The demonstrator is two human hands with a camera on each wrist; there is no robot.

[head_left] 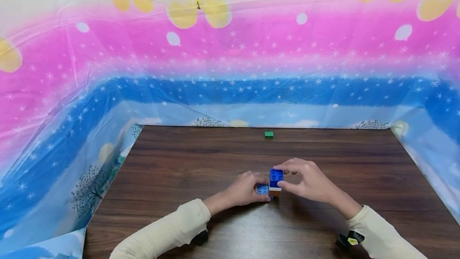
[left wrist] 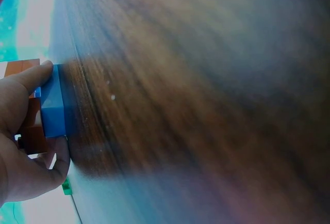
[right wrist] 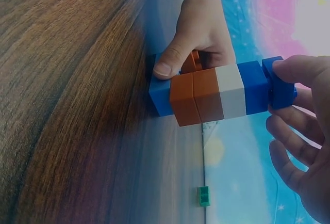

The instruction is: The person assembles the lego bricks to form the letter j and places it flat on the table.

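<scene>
A tower of toy building bricks stands on the table, with a light blue brick [right wrist: 160, 94] at the bottom. Above it come two orange bricks [right wrist: 196, 98], a white brick [right wrist: 230, 92] and a dark blue brick [right wrist: 253, 88]. My left hand [head_left: 244, 189] grips the light blue base, thumb on its near side. Another orange brick [right wrist: 191, 62] shows partly behind that hand's thumb. Between thumb and fingers, my right hand [head_left: 305, 181] pinches a second dark blue brick [right wrist: 281, 91] at the tower's top, where it sits slightly askew against the brick below.
A small green brick [head_left: 268, 134] lies by itself near the far edge of the dark wooden table [head_left: 194, 151]. Printed cloth [head_left: 230, 51] in pink and blue hangs behind the table and along its sides.
</scene>
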